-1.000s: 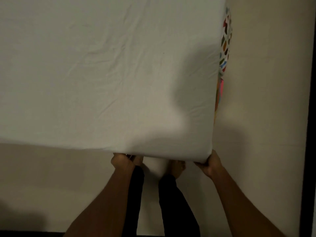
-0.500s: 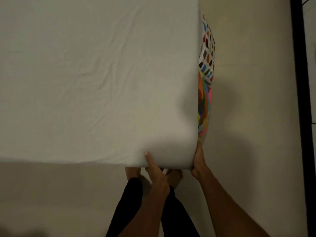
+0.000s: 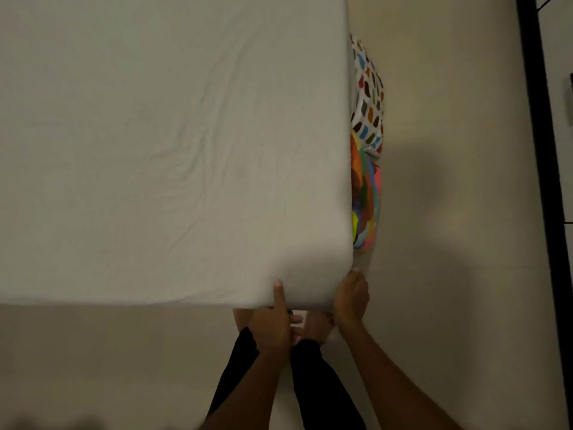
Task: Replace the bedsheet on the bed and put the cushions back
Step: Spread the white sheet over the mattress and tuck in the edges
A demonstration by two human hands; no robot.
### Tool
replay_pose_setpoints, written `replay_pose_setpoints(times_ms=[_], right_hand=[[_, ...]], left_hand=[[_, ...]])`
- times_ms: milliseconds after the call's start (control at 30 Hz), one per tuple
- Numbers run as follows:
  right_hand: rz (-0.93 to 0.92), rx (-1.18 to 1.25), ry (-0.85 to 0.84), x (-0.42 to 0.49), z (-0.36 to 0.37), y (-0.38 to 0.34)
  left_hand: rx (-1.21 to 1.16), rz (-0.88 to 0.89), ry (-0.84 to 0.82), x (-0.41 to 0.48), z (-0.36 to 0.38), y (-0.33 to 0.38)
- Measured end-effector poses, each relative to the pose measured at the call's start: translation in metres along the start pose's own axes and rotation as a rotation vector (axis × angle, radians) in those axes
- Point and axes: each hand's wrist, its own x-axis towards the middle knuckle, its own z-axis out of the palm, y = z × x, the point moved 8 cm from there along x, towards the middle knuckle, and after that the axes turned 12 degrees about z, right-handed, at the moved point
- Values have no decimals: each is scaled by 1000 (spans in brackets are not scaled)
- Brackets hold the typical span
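I see a bed covered by a pale off-white cotton bedsheet (image 3: 161, 144), pulled over the top and down around its near right corner, with soft creases running across the middle. The bed stands on a smooth beige floor (image 3: 449, 212). On that floor, just beside the bed's right edge, lie two cushions: a white one with multicoloured dashes (image 3: 369, 100) farther from the corner, and a rainbow-swirl one with pink trim (image 3: 366, 200) nearer the corner.
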Motion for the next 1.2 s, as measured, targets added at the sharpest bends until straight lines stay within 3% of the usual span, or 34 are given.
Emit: replay_pose_setpoints(times_ms=[67, 133, 200, 333, 500, 633, 767, 867, 1200], right_hand=[[-278, -161, -13, -36, 5, -13], [-481, -471, -11, -65, 14, -12], [-662, -737, 16, -83, 16, -11], [-880, -953, 76, -84, 13, -7], [-883, -1011, -22, -65, 20, -9], [-810, -1137, -223, -82, 2, -23], [-936, -1046, -181, -134, -39, -86], [-880, -1089, -237, -175, -76, -123], [-983, -1082, -113, -276, -174, -208]], left_hand=[[355, 325, 64, 0, -15, 27], [674, 665, 40, -10, -13, 58], [895, 853, -85, -17, 5, 70], [1198, 833, -292, -24, 24, 63], [1302, 725, -440, -14, 29, 63], [1277, 643, -582, -17, 19, 91], [1299, 714, -493, -60, -3, 154], [1292, 741, -464, -102, -18, 189], [1245, 880, -415, -206, -35, 269]])
